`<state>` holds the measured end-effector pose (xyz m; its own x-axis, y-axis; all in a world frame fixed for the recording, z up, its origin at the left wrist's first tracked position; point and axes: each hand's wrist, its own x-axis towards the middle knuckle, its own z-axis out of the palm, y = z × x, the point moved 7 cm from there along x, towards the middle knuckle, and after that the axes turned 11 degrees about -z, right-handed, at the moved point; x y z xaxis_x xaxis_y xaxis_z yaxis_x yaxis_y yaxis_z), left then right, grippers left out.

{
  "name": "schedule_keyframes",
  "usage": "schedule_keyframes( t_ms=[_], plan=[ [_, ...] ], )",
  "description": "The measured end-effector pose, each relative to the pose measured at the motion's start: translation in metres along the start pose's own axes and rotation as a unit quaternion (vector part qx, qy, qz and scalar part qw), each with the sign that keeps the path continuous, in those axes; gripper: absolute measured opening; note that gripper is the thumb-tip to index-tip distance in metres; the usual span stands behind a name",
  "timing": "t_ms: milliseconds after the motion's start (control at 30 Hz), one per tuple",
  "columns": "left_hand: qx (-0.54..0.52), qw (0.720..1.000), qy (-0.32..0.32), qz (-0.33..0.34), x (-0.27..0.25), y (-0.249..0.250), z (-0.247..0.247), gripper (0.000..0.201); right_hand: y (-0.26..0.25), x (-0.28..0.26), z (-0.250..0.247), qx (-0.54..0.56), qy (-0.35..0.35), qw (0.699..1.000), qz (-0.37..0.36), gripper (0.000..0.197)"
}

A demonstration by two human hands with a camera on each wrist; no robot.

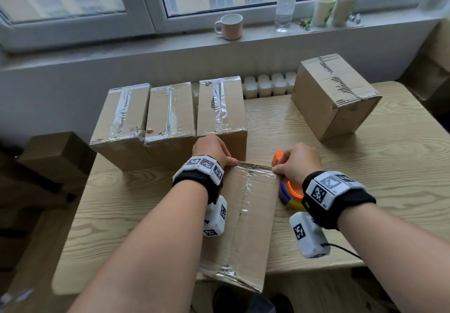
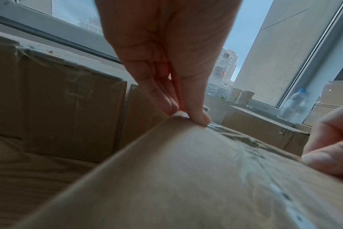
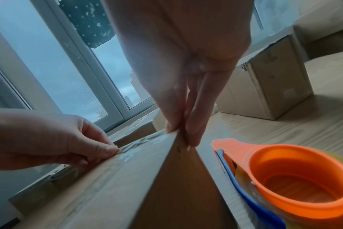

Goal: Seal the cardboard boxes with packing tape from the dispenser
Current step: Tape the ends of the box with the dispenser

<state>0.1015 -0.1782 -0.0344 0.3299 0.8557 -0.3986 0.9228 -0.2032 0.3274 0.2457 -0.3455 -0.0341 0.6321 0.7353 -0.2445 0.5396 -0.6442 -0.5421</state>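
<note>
Cardboard box [image 1: 253, 227], flat at the middle of the near edge of the table [image 1: 377, 171], seemingly overhanging that edge a little. Long top seam already taped, wrinkled in places.

And beside it?

Dispenser [image 1: 293, 188], orange and blue, on the table just off the right side of the box, below the right wrist. Not held.

Then the tape in play?

Tape strip [image 1: 254, 165] along the far top edge of the box, corner to corner, crinkled rather than flat.

Hands?

Left hand [image 1: 211, 149] pinching the strip's end at the far left corner, thumb against fingers. Right hand [image 1: 299, 161] clamped the same way on the other end at the far right corner.

What to fear from here?

Probably creases sealed in for good, if pressed down from the ends without smoothing out from the middle. Also a slack fold over the far face, if pulled unevenly, leaving the flap corners loose. Possibly tape clinging to the fingertips and lifting on release. Lesser worries: nudging the dispenser with the right wrist, or tipping the overhanging box off the near edge by leaning on it.
</note>
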Motion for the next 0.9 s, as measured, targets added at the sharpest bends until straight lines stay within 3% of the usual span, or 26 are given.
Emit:
schedule_keyframes(
  t_ms=[167,267,400,467,500,567,667,800,900],
  plan=[
    [0.018,0.999,0.01,-0.026,0.004,-0.007,0.0,0.033,0.003,0.001,0.002,0.028,0.006,1.0,0.007,0.01],
    [0.033,0.998,-0.003,-0.044,0.006,-0.013,0.003,0.036,0.004,0.0,0.017,0.075,-0.034,0.996,0.016,0.02],
    [0.042,0.997,-0.006,-0.072,0.008,-0.024,-0.004,0.034,-0.004,0.0,0.021,0.122,-0.011,0.992,-0.006,0.025],
    [0.058,0.997,-0.005,-0.056,0.005,-0.023,-0.015,0.02,-0.015,-0.001,0.025,0.2,-0.032,0.979,-0.016,0.022],
    [0.057,0.998,-0.014,-0.034,0.004,-0.019,-0.017,0.025,-0.02,-0.003,0.027,0.218,-0.047,0.975,-0.022,0.02],
    [0.032,0.997,-0.06,0.035,-0.004,-0.002,-0.013,0.039,-0.027,-0.005,0.03,0.214,-0.07,0.974,-0.037,0.019],
    [0.051,0.988,-0.116,0.087,-0.019,0.013,0.008,0.033,-0.028,-0.009,0.029,0.158,-0.087,0.982,-0.047,0.019],
    [0.045,0.992,-0.119,0.019,-0.01,-0.018,0.016,0.029,-0.02,-0.02,0.032,0.172,-0.142,0.974,-0.025,0.016],
    [0.032,0.991,-0.112,-0.06,0.005,-0.052,0.002,0.035,-0.012,-0.02,0.03,0.107,-0.167,0.979,-0.036,0.022]
  ],
)
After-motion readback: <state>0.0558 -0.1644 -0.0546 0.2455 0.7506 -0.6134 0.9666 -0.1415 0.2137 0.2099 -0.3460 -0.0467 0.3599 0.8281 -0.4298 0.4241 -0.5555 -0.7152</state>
